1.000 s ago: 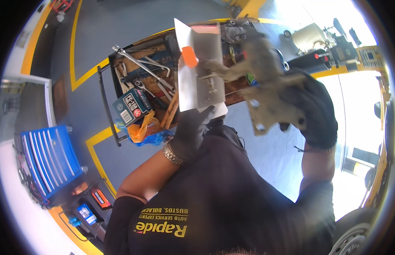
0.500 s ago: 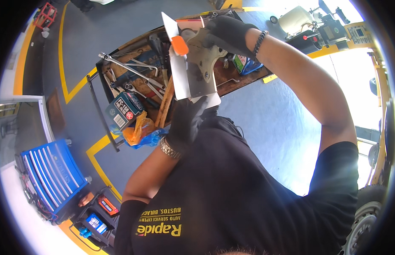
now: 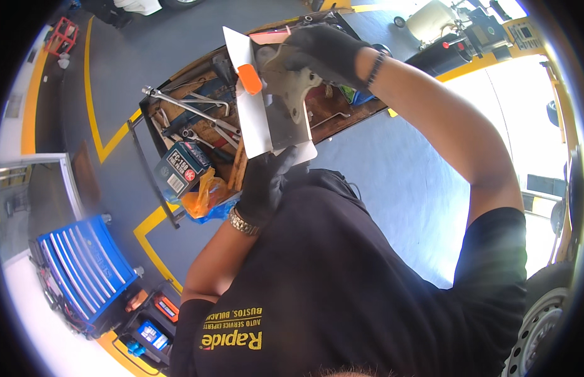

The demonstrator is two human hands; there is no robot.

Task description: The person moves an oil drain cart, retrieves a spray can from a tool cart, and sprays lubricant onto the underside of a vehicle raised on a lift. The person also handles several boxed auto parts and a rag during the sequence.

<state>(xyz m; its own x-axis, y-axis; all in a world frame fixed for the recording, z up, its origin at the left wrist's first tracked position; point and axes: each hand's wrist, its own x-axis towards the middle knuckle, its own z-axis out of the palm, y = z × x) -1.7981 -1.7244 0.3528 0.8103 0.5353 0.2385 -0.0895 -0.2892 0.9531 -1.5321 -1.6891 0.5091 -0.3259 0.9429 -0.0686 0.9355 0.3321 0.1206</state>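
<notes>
An opened white carton [image 3: 247,129] with an orange patch on one flap tilts above the tool tray. My left hand [image 3: 262,188], in a black glove, grips the carton's near end. Over the opening, my gloved right hand [image 3: 323,55] has its fingers curled around a grey metal part [image 3: 294,97] with a lobed flange and bolt holes. The part's lower end reaches over the dark inside of the carton. The palm hides some of its upper end.
Beneath lies a tool tray [image 3: 323,135] with ratchets, wrenches, a teal filter box [image 3: 182,168] and an orange plastic bag [image 3: 205,195]. A blue tool cabinet [image 3: 88,267] stands at left. Machinery [image 3: 483,47] is at far right, a wheel [image 3: 540,333] at lower right.
The carton and both my hands have shifted a little to the left, along with the metal part. My grip looks the same.
</notes>
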